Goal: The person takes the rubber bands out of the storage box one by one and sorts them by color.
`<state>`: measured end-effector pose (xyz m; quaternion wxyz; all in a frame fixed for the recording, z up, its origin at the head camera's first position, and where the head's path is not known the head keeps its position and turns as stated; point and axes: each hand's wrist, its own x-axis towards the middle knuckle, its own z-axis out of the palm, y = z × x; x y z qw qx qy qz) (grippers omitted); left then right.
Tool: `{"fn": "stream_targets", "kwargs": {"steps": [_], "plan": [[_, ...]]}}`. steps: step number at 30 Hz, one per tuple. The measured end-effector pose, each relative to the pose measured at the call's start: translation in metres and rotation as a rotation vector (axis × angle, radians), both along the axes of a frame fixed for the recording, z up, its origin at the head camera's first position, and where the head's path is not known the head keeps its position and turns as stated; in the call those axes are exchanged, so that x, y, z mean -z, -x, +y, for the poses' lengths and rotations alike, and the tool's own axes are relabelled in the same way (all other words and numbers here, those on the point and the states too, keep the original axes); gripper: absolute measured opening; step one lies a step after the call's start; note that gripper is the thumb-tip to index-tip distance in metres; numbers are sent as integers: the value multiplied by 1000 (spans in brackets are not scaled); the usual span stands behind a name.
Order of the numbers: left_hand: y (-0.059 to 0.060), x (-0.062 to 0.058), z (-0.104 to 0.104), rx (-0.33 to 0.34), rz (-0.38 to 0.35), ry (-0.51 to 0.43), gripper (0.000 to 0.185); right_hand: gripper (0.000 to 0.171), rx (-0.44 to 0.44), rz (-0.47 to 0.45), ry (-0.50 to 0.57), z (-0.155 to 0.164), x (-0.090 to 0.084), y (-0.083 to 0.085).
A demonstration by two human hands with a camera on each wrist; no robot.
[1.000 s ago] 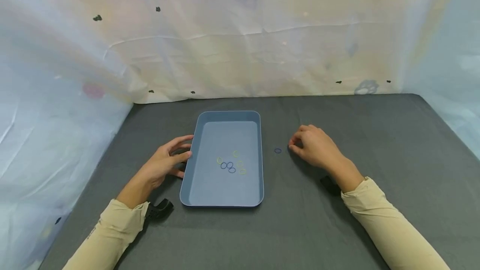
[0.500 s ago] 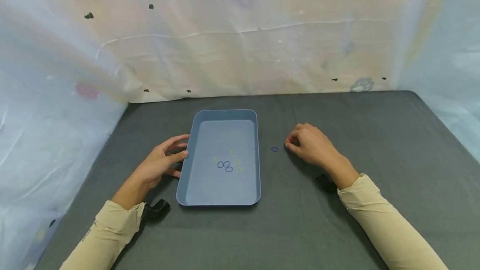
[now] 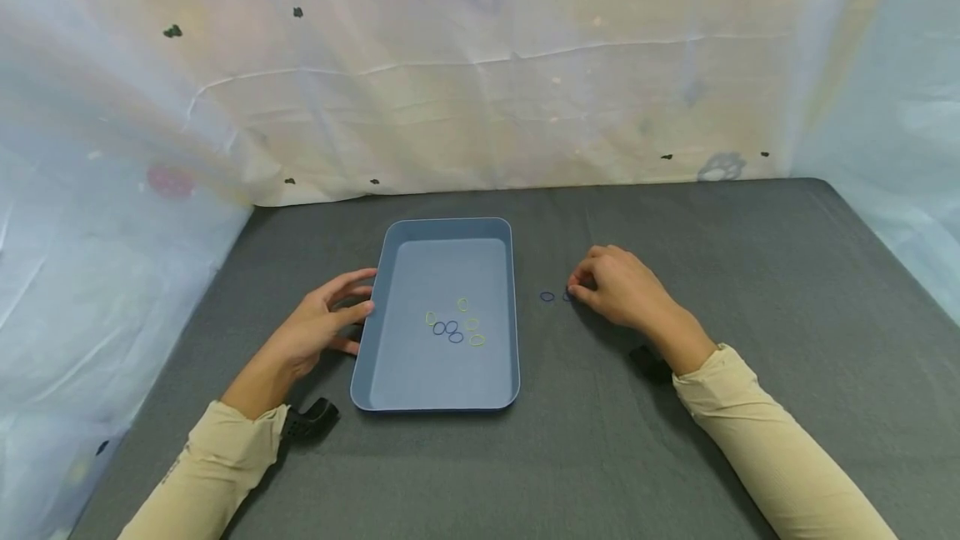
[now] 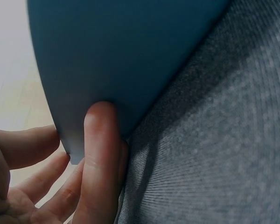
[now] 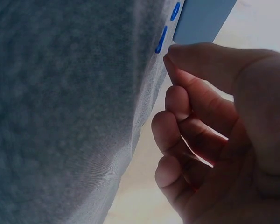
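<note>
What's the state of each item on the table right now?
tray: flat on table, left edge touched by left hand.
bands in tray: loose, clustered.
blue band: on the cloth, outside tray.
second blue band: at right hand fingertips; grip unclear.

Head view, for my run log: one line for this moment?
left hand touches blue plastic tray | right hand by small blue rubber band | grey mat

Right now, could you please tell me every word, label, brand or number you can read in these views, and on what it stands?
None: no readable text in any view.
Blue rectangular plastic tray: plain, no label.
Pale crinkled backdrop sheet: only dark specks and faint smudges, no letters.
Small blue and yellow-green rubber bands: unmarked.
Beige sleeves: no print visible.
</note>
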<state>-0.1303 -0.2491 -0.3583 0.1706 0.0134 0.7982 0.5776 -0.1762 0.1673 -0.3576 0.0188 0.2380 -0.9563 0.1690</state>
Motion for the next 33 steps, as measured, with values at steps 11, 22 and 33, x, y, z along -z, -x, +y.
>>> {"fn": "stream_targets", "kwargs": {"steps": [11, 22, 33], "plan": [[-2, -2, 0, -3, -2, 6, 62, 9, 4, -3, 6, -2, 1, -1], [-1, -2, 0, -2, -7, -1, 62, 8, 11, 41, 34, -6, -4, -3], [-1, -1, 1, -4, -6, 5, 61, 14, -96, 301, 51, -25, -2, -18]]}}
